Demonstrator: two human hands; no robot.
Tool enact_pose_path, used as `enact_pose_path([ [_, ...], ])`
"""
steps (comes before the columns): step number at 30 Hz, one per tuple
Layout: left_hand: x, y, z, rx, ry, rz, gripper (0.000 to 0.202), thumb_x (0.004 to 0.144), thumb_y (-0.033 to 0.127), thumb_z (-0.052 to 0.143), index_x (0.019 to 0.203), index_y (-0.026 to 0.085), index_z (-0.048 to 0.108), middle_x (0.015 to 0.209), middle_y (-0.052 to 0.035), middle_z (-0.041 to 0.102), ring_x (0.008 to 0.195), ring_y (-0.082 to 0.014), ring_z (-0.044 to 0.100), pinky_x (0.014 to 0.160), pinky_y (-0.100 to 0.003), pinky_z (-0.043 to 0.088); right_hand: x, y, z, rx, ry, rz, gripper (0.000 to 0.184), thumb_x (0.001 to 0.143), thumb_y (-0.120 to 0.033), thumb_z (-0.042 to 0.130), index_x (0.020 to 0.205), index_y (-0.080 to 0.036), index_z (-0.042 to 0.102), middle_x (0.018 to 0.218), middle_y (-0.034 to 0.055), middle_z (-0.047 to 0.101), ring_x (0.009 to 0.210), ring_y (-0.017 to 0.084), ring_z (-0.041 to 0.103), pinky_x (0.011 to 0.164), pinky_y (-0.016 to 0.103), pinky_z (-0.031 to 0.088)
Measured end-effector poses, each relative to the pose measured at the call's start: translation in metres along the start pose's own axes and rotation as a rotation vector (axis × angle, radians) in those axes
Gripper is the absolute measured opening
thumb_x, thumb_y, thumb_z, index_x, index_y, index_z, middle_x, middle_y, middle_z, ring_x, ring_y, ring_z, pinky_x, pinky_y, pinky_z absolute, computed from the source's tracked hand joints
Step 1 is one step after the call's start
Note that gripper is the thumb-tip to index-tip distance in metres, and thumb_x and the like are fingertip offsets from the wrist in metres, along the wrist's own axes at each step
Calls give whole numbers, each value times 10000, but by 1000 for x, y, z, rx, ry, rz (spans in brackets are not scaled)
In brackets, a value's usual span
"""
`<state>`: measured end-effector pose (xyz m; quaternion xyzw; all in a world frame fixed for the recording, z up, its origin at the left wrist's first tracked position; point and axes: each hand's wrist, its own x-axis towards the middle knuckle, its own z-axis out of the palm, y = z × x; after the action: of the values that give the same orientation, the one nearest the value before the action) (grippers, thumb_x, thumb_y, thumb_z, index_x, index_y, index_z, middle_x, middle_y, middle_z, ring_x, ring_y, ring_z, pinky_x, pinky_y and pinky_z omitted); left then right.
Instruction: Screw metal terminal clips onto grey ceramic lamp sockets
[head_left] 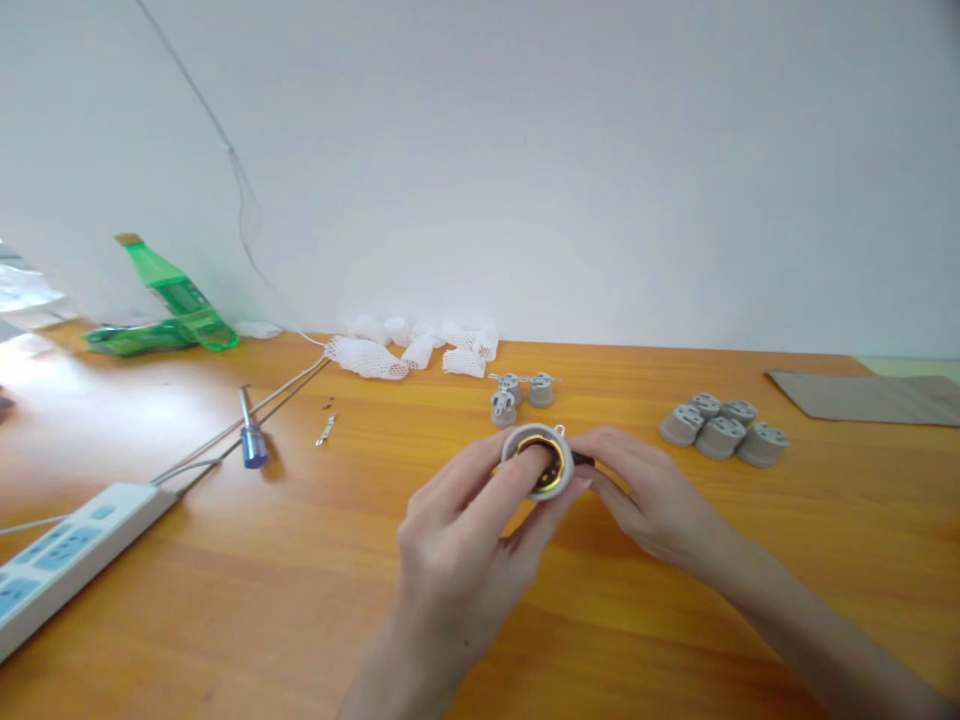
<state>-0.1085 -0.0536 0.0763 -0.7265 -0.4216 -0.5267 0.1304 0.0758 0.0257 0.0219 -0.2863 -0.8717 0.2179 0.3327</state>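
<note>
My left hand (469, 535) grips a lamp socket (568, 462) with a pale grey ceramic body and a brass-coloured threaded lining. One finger reaches into its mouth, which faces me. A small metal loop sticks up from its rim. At the socket's right side, the fingers of my right hand (649, 490) pinch a small black object (582, 460); most of it is hidden and I cannot make out its kind. Beyond my hands stand a few similar sockets (541, 390) with metal brackets on top. Several more sockets (721, 437) sit grouped to the right.
A screwdriver (253, 443) with a blue-purple handle, a metal bracket (326, 430) and tiny dark bits lie on the wooden table (300, 590). A power strip (82, 550), green bottle (180, 295), white foam nets (367, 357) and brown cardboard (862, 396) lie around.
</note>
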Motion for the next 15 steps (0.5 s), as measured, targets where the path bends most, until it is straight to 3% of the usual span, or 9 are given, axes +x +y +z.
enact_pose_path([
  [5,1,1,-2,35,-78,30,289,802,70,773,1034,161,626,971,-35,757,862,-119,732,882,-175,585,-2,2,2,25,4,19,187,1039,-224,485,1168,-225,619,1116,57,721,1047,196,663,923,334,508],
  [15,-1,0,-1,10,-82,9,375,797,97,793,1096,173,579,1011,-37,763,877,-126,743,877,-187,601,-2,1,4,62,-14,30,191,1033,-221,495,1158,-232,639,1097,46,729,1005,185,671,882,296,504],
])
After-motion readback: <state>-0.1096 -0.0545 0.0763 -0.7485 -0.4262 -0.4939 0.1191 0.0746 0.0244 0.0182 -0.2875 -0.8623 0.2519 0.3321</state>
